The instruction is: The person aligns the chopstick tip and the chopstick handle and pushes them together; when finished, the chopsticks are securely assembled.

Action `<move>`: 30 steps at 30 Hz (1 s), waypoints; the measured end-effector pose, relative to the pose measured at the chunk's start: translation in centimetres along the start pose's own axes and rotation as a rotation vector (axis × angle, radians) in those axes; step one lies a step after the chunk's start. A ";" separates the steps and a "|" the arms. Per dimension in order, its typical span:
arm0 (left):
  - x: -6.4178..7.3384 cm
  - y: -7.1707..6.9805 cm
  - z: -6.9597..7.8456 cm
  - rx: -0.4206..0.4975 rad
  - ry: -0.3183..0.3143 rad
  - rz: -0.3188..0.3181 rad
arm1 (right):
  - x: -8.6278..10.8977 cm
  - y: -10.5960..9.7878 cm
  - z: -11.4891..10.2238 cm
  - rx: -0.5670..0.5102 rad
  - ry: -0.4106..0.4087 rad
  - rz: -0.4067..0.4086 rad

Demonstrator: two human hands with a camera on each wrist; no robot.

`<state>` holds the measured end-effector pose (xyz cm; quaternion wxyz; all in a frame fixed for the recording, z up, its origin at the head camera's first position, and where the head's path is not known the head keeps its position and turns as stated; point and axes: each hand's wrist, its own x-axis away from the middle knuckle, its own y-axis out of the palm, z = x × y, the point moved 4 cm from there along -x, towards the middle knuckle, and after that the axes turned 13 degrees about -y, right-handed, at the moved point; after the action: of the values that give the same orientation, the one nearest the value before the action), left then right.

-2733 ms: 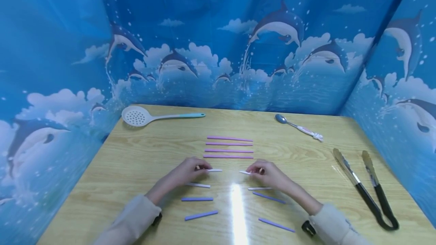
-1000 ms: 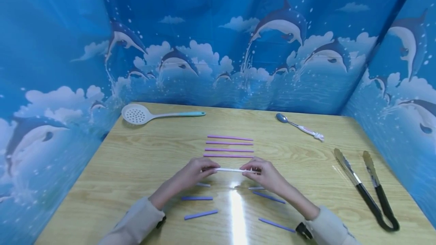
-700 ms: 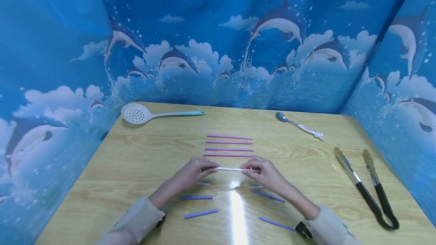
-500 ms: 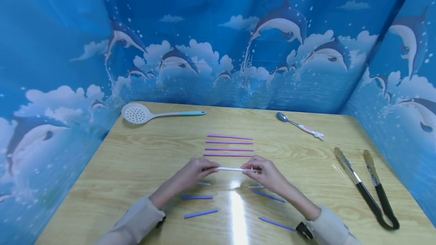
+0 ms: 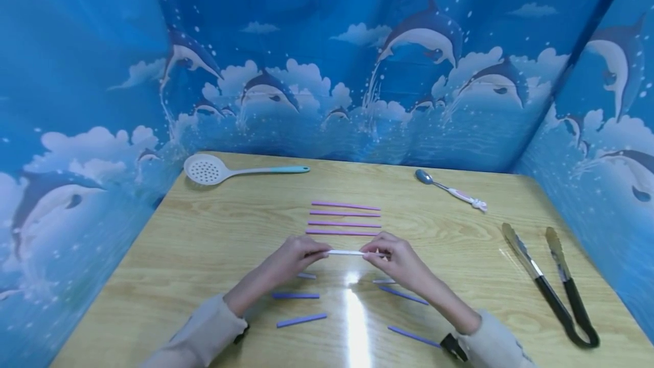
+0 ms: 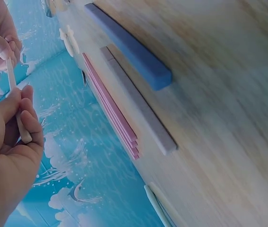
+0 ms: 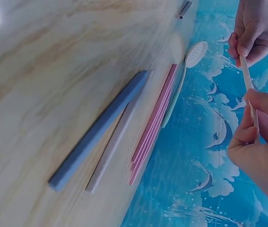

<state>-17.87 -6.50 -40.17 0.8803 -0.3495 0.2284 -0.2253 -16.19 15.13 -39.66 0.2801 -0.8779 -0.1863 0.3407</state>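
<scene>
Stick [image 5: 345, 253], white, is held level above the table [image 5: 204, 237], pinched by thumb and fingertips of the left hand [image 5: 298, 253] at 9 o'clock and the right hand [image 5: 399, 255] at 3, presumably to steady it; whether it is 1 piece or 2, I cannot tell. At 12, 4 pink strips [image 5: 343, 224] lie nearly parallel, seemingly grouped by color. Blue strips [image 5: 296, 296], 2 per side, lie between 7 and 8 and between 4 and 5, leaving the middle free, perhaps for working. Skimmer [image 5: 218, 172] at 10, spoon [image 5: 455, 191] at 2 and tongs [image 5: 552, 300] at 3 sit well apart, apparently out of the way.
</scene>
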 end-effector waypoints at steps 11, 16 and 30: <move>-0.3 -0.1 0.2 -0.029 0.033 0.016 | 0.0 0.3 -0.1 0.001 -0.010 0.062; -0.4 0.0 0.2 -0.027 0.022 0.000 | 0.1 0.3 0.1 0.004 -0.009 0.062; -1.1 -0.5 0.0 -0.044 0.006 0.014 | -0.1 -0.7 1.3 0.002 0.101 -0.007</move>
<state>-18.86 -6.21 -39.60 0.8733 -0.3665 0.2383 -0.2150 -17.26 16.11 -40.03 0.2912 -0.8930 -0.1746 0.2953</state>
